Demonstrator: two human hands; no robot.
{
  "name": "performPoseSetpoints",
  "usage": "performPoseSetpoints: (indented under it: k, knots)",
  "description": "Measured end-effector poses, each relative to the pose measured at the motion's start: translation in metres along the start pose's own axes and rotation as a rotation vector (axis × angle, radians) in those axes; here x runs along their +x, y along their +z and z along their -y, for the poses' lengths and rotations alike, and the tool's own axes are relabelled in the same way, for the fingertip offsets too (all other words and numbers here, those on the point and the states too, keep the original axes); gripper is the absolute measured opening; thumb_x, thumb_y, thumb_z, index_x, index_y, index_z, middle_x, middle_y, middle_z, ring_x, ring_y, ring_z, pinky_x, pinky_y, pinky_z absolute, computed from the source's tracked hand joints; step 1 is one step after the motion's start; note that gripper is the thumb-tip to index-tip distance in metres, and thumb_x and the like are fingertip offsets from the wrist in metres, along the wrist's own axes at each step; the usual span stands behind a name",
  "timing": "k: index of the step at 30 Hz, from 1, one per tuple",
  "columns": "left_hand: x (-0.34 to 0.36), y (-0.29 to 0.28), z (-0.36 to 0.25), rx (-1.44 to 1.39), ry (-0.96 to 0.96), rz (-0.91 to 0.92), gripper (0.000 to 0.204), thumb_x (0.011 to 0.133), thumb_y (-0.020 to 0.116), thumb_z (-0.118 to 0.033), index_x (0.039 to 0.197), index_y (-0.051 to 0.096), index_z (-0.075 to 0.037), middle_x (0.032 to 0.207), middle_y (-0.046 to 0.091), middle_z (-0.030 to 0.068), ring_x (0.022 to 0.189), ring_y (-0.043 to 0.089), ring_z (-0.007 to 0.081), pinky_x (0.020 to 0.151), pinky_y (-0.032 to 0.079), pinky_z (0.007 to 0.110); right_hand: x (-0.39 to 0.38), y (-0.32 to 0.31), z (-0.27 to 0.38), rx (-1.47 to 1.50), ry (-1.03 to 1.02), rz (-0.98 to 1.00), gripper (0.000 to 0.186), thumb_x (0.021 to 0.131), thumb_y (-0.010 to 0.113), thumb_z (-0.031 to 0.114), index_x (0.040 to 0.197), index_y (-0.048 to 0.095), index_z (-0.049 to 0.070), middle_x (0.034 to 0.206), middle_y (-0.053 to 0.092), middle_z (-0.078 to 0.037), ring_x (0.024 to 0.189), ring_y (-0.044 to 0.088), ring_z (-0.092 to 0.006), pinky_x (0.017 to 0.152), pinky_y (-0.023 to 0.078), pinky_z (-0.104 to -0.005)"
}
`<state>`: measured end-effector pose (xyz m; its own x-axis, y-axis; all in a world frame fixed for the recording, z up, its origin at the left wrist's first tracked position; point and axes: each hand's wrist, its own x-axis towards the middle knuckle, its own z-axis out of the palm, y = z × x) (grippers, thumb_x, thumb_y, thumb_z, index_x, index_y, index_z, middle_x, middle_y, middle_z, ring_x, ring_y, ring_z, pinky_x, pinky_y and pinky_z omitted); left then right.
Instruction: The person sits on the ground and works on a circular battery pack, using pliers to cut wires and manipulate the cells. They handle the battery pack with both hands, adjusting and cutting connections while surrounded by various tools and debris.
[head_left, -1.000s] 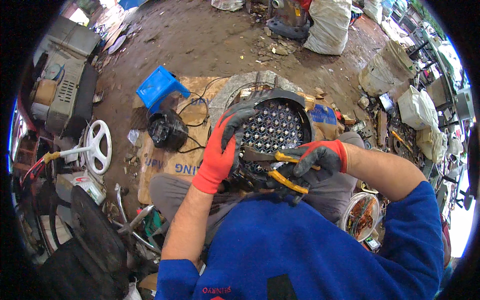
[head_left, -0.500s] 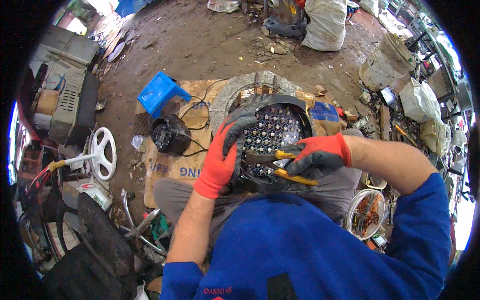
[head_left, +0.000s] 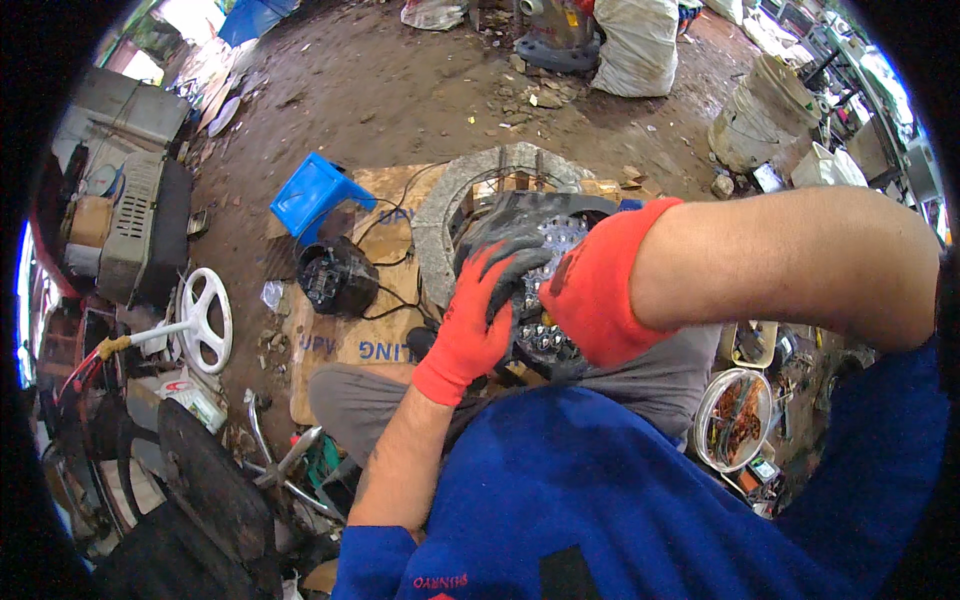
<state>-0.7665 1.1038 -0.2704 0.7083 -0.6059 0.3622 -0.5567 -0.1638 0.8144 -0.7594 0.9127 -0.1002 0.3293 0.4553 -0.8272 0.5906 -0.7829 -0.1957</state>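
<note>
A round black LED light (head_left: 556,350) with rows of small clear lenses lies in front of my lap, its face turned up. My left hand (head_left: 488,305), in a red and black glove, is closed around its left rim, fingers spread over the edge. My right hand (head_left: 600,285) is raised over the right part of the light, wrist bent and cuff toward me. It hides much of the lens face and its own fingers. Only a small yellow bit of the pliers (head_left: 547,319) shows beside the glove; their jaws are out of sight.
A grey stone-like ring (head_left: 440,215) and flattened cardboard (head_left: 330,345) lie around the light. Left of them are a blue plastic stool (head_left: 315,195), a black cylindrical lamp (head_left: 337,277) with cables and a white wheel (head_left: 207,320). At right stands a round clear tub (head_left: 707,425) of scraps.
My right hand has lifted and turned over the light, its elbow swinging up and outward; the pliers are now almost hidden. My left hand has shifted slightly right along the rim.
</note>
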Motion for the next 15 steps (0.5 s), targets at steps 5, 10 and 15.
performPoseSetpoints:
  k: [5, 10, 15]
  knots:
    - [0.013, -0.010, -0.004, 0.051, 0.099, 0.085, 0.057, 0.084, 0.058, 0.004, 0.140, 0.054, -0.004, 0.146, 0.049, 0.0224, 0.139, 0.043, 0.0432, 0.119, 0.030, 0.051, -0.015, -0.013, 0.001, 0.026, 0.066, 0.066, 0.053, 0.086, 0.060, 0.027, 0.131, 0.058, 0.000, 0.117, 0.070, -0.018, 0.111, 0.067, -0.0334, 0.097, 0.052, -0.0435]
    - [0.007, -0.005, 0.003, 0.103, 0.044, 0.028, 0.050, 0.085, 0.063, -0.002, 0.135, 0.060, -0.009, 0.146, 0.050, 0.0209, 0.137, 0.045, 0.0437, 0.118, 0.032, 0.051, 0.004, 0.068, -0.080, 0.847, -0.079, 0.025, 0.063, 0.089, 0.072, 0.016, 0.148, 0.050, 0.009, 0.127, 0.068, -0.009, 0.110, 0.062, -0.0162, 0.098, 0.051, -0.0365]
    - [0.020, -0.016, -0.015, 0.328, 0.030, 0.040, 0.040, 0.085, 0.072, -0.017, 0.124, 0.065, -0.011, 0.145, 0.051, 0.0206, 0.133, 0.047, 0.0446, 0.112, 0.038, 0.054, 0.002, 0.194, -0.100, 1.386, -0.246, -0.436, 0.068, 0.090, 0.074, 0.016, 0.152, 0.046, 0.006, 0.142, 0.059, -0.007, 0.126, 0.053, -0.0157, 0.110, 0.041, -0.0341]
